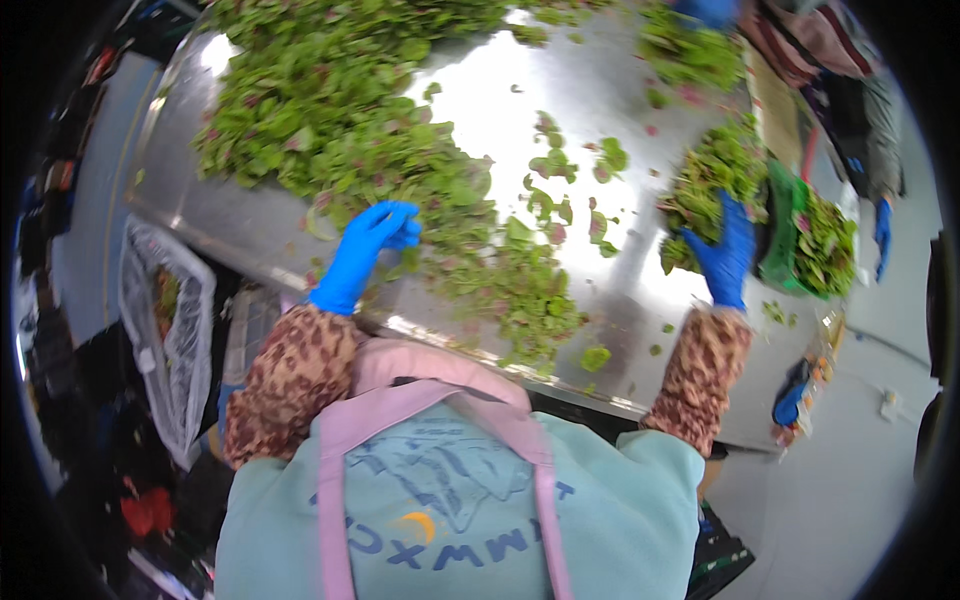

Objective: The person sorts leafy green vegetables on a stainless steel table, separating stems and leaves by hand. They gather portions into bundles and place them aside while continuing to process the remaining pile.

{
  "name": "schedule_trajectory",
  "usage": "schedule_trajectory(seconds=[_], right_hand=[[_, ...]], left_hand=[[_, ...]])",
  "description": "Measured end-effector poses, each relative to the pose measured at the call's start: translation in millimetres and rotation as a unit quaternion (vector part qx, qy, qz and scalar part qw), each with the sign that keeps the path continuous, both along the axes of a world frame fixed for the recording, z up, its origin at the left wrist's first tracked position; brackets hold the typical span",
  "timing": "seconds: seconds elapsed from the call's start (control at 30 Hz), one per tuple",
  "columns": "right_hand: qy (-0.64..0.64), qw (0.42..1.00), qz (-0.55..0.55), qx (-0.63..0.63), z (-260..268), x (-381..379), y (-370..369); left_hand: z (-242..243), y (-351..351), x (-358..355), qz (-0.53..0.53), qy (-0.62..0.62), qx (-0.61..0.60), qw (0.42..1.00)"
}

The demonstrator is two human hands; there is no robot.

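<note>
My left hand (375, 241), in a blue glove, is held with curled fingers at the near edge of a large heap of green and reddish leaves (337, 112), probably amaranth. Whether anything is between its fingers cannot be seen. My right hand (724, 251), also gloved in blue, rests thumb apart against a smaller leaf pile (716, 169) on the right, without a visible grip. Both heaps lie on a shiny metal table (630, 315). Between my hands, more leaves (525, 300) spread to the near edge, and loose leaves (551, 165) dot the middle.
Right of the smaller pile stands a green crate (784, 225) with leaves in it. Another person's blue-gloved hand (705, 11) is over a leaf pile at the far right. A plastic-lined container (169, 337) stands at the table's left. Another person's gloved hand (883, 236) hangs at far right.
</note>
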State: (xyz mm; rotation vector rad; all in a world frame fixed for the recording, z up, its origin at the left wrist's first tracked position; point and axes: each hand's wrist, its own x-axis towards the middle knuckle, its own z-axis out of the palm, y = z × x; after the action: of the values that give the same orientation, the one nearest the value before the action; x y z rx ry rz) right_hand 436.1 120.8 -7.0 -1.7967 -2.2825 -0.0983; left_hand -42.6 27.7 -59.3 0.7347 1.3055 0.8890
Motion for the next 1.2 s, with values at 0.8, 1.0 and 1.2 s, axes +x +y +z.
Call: schedule_trajectory(seconds=[0.8,1.0,1.2], right_hand=[[0.615,0.72,-0.069,-0.313,-78.5,-233.2,-47.7],[0.292,0.897,-0.182,-0.278,-62.0,-196.1,-57.7],[0.243,0.96,-0.136,0.008,-39.4,-180.5,-77.7]], left_hand=[[-23.8,27.4,44.6,-0.088,0.17,0.068,0.979],[-20.5,46.6,31.2,-0.188,0.407,0.035,0.893],[-10.5,29.1,29.2,0.0,0.527,0.252,0.811]])
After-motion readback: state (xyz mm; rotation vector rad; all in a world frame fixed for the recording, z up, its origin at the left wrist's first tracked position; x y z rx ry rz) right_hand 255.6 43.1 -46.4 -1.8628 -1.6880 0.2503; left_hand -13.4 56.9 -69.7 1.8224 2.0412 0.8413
